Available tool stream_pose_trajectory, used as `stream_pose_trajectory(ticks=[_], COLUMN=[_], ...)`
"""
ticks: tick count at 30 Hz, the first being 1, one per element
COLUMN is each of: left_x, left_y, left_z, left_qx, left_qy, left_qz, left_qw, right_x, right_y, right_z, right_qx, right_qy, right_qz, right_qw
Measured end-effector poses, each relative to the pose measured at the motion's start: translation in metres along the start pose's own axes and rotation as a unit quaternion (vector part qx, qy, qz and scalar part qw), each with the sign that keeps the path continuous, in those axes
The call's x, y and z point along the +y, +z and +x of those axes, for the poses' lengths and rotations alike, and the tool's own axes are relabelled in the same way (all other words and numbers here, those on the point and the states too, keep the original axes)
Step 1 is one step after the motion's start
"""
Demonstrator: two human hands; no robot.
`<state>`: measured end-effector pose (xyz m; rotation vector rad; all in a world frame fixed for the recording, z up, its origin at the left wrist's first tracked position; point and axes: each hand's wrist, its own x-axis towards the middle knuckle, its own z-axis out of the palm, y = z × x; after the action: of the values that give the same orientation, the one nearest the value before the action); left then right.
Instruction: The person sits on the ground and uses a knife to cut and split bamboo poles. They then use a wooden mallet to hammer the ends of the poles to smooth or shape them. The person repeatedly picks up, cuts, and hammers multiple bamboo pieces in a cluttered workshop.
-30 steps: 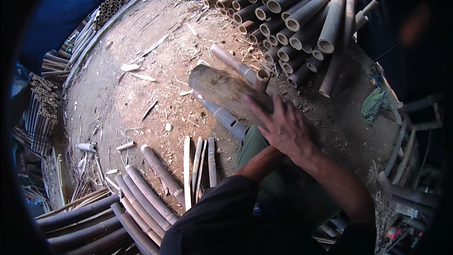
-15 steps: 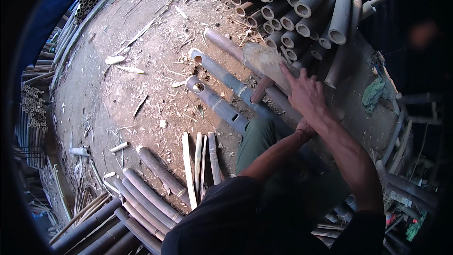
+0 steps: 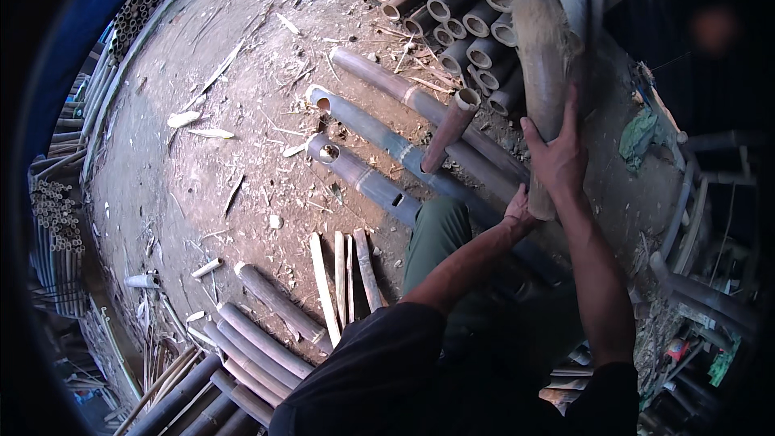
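Observation:
A thick wooden club (image 3: 542,56), frayed at its broad far end, is raised nearly lengthwise before me. My right hand (image 3: 561,157) is closed round its middle. Close by the club's near end is my left hand (image 3: 518,206); its fingers are partly hidden, and whether they grip the club or a pole below cannot be told. A short bamboo tube (image 3: 450,131) stands tilted on a long dark bamboo pole (image 3: 379,141), its lower end at the pole's upper side. Another pole (image 3: 367,182), with holes cut in it, lies to the left, and a third pole (image 3: 387,81) lies beyond.
A stack of bamboo tubes (image 3: 444,8) rises at the far right. Split strips (image 3: 325,282) and cut tubes (image 3: 262,347) lie near left. Chips and shavings litter the dirt floor (image 3: 194,202). A green cloth or bag (image 3: 639,139) lies at the right.
The club has swung up and away from the short tube, with my right hand. The short tube, earlier partly covered by the club, now shows its open top. The view has shifted slightly.

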<state>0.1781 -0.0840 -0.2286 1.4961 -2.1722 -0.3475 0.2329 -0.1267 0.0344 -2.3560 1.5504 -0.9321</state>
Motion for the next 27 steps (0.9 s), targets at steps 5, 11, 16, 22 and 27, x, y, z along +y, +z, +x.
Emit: stream_pose_trajectory(ticks=[5,11,16,22,27], left_x=[0.004,0.000,-0.011,0.028,0.034], left_y=[-0.017,-0.022,-0.022,-0.062,-0.066], left_z=[-0.005,-0.004,-0.007,-0.078,-0.098], left_qx=[0.092,0.035,-0.003,-0.142,-0.032], left_qy=[-0.039,-0.051,0.020,-0.012,-0.001], left_qz=[-0.241,-0.086,0.049,0.089,0.082], left_qw=[0.965,0.994,0.999,0.986,0.996], right_x=[-0.011,0.004,-0.004,0.049,0.076], right_y=[0.003,0.023,-0.003,-0.083,-0.146], right_z=[0.012,-0.005,0.015,-0.050,-0.125], right_qx=[-0.289,-0.193,-0.332,-0.140,-0.182], right_qy=[0.015,0.068,0.042,0.097,0.294], right_qz=[-0.093,-0.106,-0.101,0.194,0.382], right_qw=[0.953,0.973,0.937,0.966,0.857])
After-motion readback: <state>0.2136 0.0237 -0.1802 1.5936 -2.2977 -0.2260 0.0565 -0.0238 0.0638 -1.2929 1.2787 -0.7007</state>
